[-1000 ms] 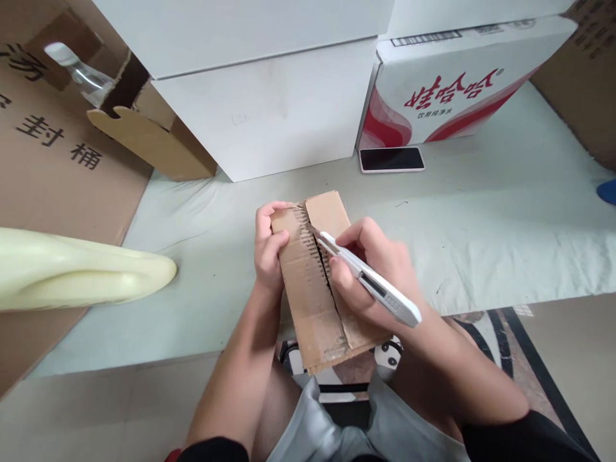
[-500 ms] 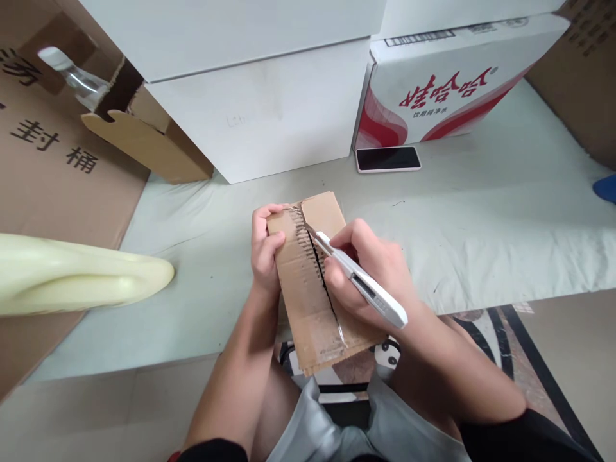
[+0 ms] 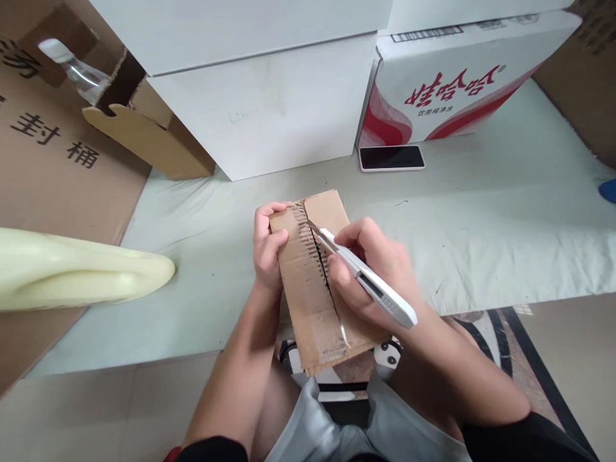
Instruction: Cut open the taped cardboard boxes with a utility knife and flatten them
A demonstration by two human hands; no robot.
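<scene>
A small brown cardboard box [image 3: 308, 308] is tilted at the front edge of the cloth-covered surface, over my lap. My left hand [image 3: 269, 247] grips its upper left corner, thumb on the face and fingers round the side. A dark slit with torn, ridged cardboard beside it runs down the face. In my right hand [image 3: 375, 269] is a white utility knife [image 3: 370, 279], held like a pen. Its blade is out, and the tip touches the box near the top of the slit.
Behind stand a large white box [image 3: 269, 115] and a white-and-red printed carton [image 3: 447, 96], with a phone [image 3: 392, 158] lying before it. To the left are a pale yellow smooth object [image 3: 86, 269], an open cardboard box [image 3: 154, 141] and a clear bottle [image 3: 81, 77].
The view has shifted slightly. The knife's blade tip stays near the top of the slit, and both hands keep their holds.
</scene>
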